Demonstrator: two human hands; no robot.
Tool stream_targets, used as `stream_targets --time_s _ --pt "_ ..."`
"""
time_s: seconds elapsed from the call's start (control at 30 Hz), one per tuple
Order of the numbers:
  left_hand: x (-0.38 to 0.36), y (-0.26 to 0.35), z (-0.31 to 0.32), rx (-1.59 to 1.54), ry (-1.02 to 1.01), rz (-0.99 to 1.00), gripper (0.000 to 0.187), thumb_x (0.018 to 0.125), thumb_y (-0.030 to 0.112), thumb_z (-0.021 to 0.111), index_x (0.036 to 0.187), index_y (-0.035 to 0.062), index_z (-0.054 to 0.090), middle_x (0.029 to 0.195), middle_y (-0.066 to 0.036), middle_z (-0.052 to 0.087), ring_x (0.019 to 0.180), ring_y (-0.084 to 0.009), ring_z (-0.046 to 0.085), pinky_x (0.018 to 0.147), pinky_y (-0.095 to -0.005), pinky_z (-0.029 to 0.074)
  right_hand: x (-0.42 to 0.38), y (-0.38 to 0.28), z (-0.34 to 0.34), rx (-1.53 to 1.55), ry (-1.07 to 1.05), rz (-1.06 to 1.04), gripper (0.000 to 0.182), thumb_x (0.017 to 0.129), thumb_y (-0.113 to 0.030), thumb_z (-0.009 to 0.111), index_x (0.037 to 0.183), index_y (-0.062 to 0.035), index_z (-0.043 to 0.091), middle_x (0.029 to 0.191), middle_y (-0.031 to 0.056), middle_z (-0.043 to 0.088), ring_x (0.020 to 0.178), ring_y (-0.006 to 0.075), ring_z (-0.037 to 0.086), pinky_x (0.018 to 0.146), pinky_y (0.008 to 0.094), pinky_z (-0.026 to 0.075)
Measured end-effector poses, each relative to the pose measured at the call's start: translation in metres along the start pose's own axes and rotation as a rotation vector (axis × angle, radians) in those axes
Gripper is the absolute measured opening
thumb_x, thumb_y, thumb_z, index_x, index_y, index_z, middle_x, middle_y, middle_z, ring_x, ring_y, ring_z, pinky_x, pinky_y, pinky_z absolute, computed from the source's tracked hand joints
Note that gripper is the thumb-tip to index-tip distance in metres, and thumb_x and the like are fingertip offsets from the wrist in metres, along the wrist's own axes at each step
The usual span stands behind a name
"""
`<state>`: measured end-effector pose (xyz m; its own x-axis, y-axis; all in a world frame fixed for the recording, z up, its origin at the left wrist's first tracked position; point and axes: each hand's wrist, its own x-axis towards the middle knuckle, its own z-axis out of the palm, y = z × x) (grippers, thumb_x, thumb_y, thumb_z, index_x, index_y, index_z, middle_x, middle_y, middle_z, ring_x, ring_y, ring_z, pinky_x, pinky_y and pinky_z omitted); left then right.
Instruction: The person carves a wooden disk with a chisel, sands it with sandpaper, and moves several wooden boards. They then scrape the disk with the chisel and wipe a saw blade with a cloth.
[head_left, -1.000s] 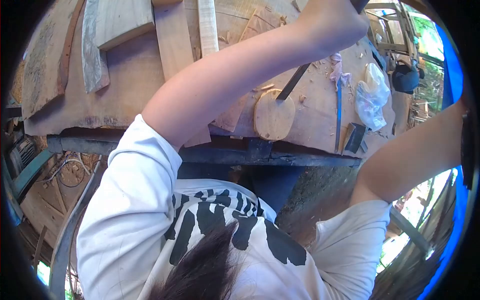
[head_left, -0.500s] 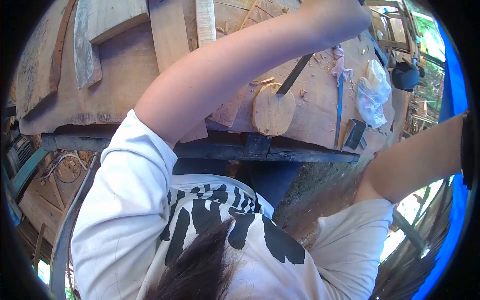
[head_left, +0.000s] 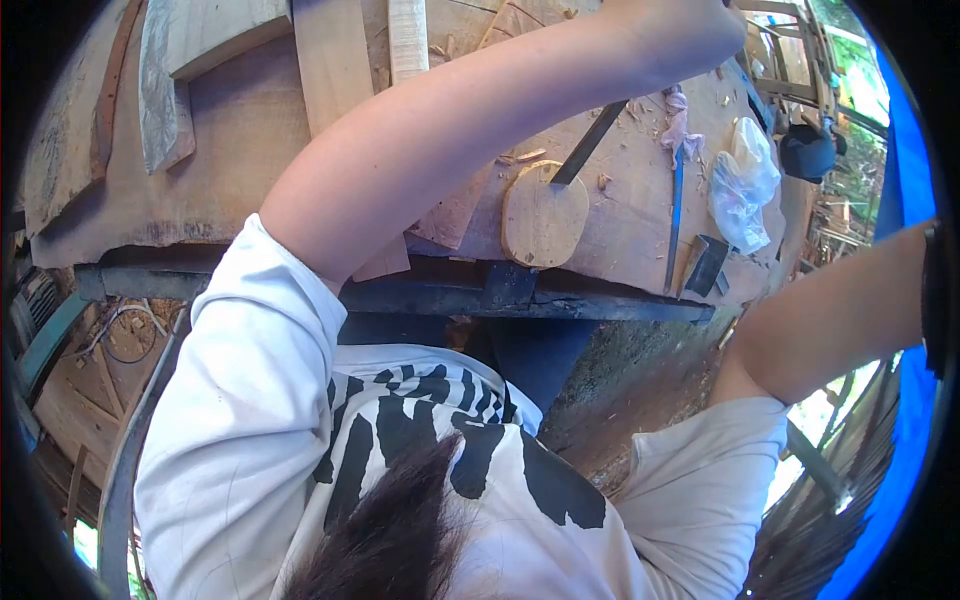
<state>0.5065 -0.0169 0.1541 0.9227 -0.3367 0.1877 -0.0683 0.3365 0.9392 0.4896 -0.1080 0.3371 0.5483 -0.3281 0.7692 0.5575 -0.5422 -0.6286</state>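
Note:
My left arm reaches across the workbench (head_left: 230, 130) to the top right. Only the wrist and part of my left hand (head_left: 690, 35) show at the upper edge, and the fingers are cut off. A small dark spot shows beside that hand, too little to name. Below the forearm lies a rounded flat piece of wood (head_left: 543, 222), with a dark flat metal bar (head_left: 590, 142) resting over its upper edge. To the right is a long narrow blade (head_left: 676, 220) with pink cloth (head_left: 677, 125) at its far end. My right forearm runs off the right side, its hand out of frame.
Boards and planks (head_left: 335, 70) lie on the left half of the bench. A clear plastic bag (head_left: 743, 190) and a dark metal piece (head_left: 706, 263) sit near its right end. Wood shavings are scattered about. A blue sheet (head_left: 905, 400) hangs at far right.
The view has shifted slightly, so the bench and its items appear a little higher and further left. Both arms keep almost the same pose.

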Motion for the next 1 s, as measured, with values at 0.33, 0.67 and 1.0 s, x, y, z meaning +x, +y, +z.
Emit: stream_targets --time_s 0.33,0.67,1.0 --pt "0.009 0.022 0.024 0.417 0.142 -0.307 0.008 0.083 0.001 0.060 0.085 -0.0063 0.062 0.075 -0.022 0.065 0.072 -0.0347 0.068 0.065 -0.0428 0.051 0.004 -0.003 0.001 -0.001 -0.026 0.015 0.068 0.093 -0.015 0.054 0.147 0.0042 0.018 0.117 0.0158 0.052 0.116 0.0296 0.057 0.107 0.0443 0.049" --pt "-0.001 0.003 -0.007 -0.054 -0.019 0.029 0.018 0.087 0.007 0.062 0.100 -0.0050 0.060 0.088 -0.028 0.067 0.088 -0.0425 0.068 0.078 -0.0462 0.052 0.013 -0.005 0.006 0.037 -0.130 0.048 0.074 0.091 -0.012 0.056 0.149 0.0031 0.013 0.118 0.0159 0.051 0.117 0.0293 0.056 0.108 0.0435 0.049" --pt "0.005 -0.018 0.004 0.089 0.012 -0.111 0.022 0.087 0.014 0.063 0.101 -0.0035 0.062 0.089 -0.023 0.069 0.087 -0.0405 0.069 0.077 -0.0459 0.054 0.022 -0.014 0.010 0.134 -0.173 0.180 0.080 0.090 -0.009 0.059 0.151 0.0031 0.009 0.119 0.0179 0.052 0.117 0.0314 0.058 0.108 0.0450 0.051"
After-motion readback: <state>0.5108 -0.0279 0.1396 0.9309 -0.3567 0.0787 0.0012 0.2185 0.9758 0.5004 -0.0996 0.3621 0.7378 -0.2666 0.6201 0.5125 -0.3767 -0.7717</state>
